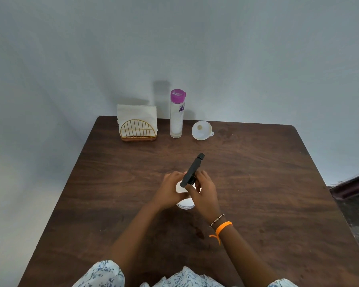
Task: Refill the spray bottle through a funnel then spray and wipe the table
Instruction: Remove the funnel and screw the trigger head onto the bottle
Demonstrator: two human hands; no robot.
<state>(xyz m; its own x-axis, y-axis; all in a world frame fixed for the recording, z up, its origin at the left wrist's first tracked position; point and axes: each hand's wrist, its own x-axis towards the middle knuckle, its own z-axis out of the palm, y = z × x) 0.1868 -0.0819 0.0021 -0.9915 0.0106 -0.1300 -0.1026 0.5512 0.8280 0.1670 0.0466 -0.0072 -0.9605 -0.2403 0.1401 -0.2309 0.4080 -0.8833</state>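
Observation:
A white spray bottle (186,203) stands upright in the middle of the dark wooden table (267,193). Its black spray head (193,169) points up and away from me. My left hand (170,189) wraps around the bottle's body. My right hand (203,190) grips the neck under the black head. Both hands hide most of the bottle. A white funnel (201,130) lies at the back of the table, mouth toward me. A tall clear bottle with a purple cap (177,113) stands just left of the funnel.
A gold wire holder with white paper napkins (137,123) stands at the back left, next to the clear bottle. The table backs against a pale wall. A dark floor shows past the table's right edge (352,204).

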